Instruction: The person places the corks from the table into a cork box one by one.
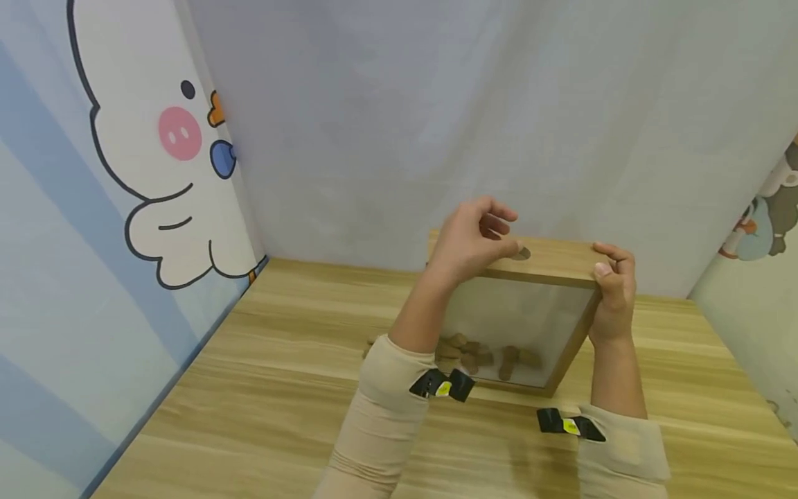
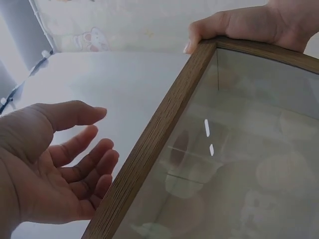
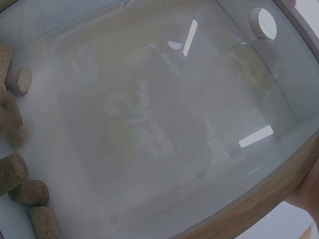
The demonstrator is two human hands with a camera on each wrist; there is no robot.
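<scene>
A shallow wooden box (image 1: 555, 260) with a clear front panel stands upright on the table. Several cork stoppers (image 3: 45, 221) lie along its bottom, and one brown shape (image 3: 15, 132) among them is blurred. Curled over the box's upper right corner, my right hand (image 1: 614, 298) grips it with the thumb in front. My left hand (image 1: 467, 239) is above the top edge, its fingers loosely bent with nothing between them. Its thumb is beside the round hole (image 1: 524, 254) in the top. In the left wrist view, the left hand's palm (image 2: 55, 184) faces the box frame.
A wood-grain table (image 1: 299, 326) extends around the box. Just left of the box, a small brown piece (image 1: 368, 344) shows, mostly hidden by my left sleeve. A pale curtain (image 1: 374, 138) hangs behind, and a cartoon-printed cloth (image 1: 143, 159) covers the left side.
</scene>
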